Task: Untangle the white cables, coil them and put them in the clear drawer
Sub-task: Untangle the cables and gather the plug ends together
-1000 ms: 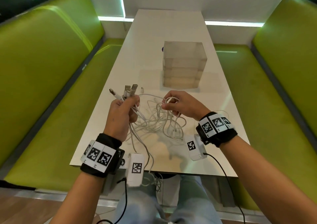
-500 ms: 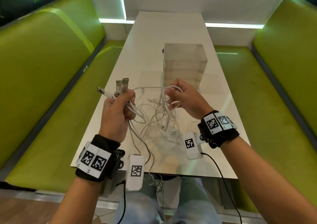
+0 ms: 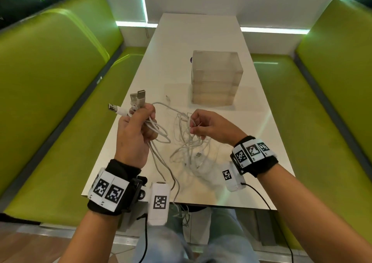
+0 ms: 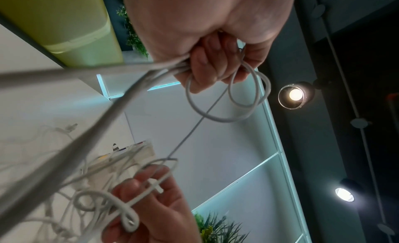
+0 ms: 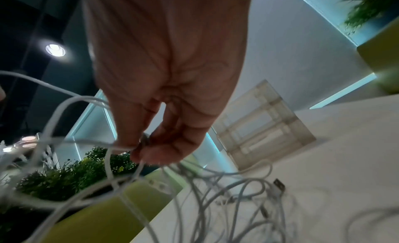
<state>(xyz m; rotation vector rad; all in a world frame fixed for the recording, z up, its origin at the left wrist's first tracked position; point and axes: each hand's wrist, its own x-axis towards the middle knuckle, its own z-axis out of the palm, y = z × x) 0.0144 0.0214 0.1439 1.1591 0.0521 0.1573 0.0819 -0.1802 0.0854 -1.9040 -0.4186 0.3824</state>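
A tangle of white cables (image 3: 187, 148) hangs between my hands over the near part of the white table (image 3: 181, 47). My left hand (image 3: 136, 130) grips a bundle of them, with three USB plugs (image 3: 136, 99) sticking up out of the fist. In the left wrist view its fingers (image 4: 207, 65) curl round the strands. My right hand (image 3: 203, 126) pinches a strand of the cable tangle (image 5: 215, 192) between thumb and fingertips (image 5: 146, 152). The clear drawer unit (image 3: 215, 79) stands shut beyond the hands, also visible as the clear drawer unit (image 5: 259, 127) in the right wrist view.
Green padded benches (image 3: 50, 81) run along both sides of the table. Some cable strands (image 3: 181, 210) hang over the table's near edge toward my lap. A loose plug (image 3: 198, 154) lies on the tabletop under the tangle.
My right hand first rose toward the drawer unit, then came back down and nearer, with fewer loops in it. My left hand drifted slightly left, keeping its grip on the bundle.
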